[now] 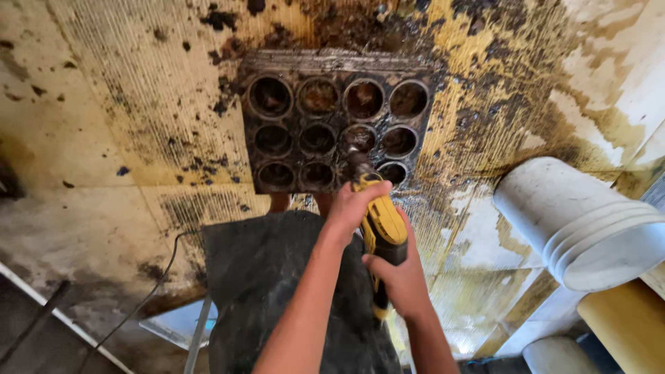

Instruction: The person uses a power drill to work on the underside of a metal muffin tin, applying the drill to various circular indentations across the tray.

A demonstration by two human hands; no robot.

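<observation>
Your left hand [355, 204] clamps the front of the yellow drill [383, 232]; your right hand [398, 277] grips its handle; the bit end meets the grimy twelve-hole tray [332, 121] on the stained floor [104, 138]; white bucket [582, 221] lies well apart.

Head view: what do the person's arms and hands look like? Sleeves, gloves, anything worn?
Both forearms are bare, with no sleeves in view. The left hand and right hand are gloveless; no watch, rings or wristbands are visible. Both arms are slim and enter from the bottom edge.
</observation>
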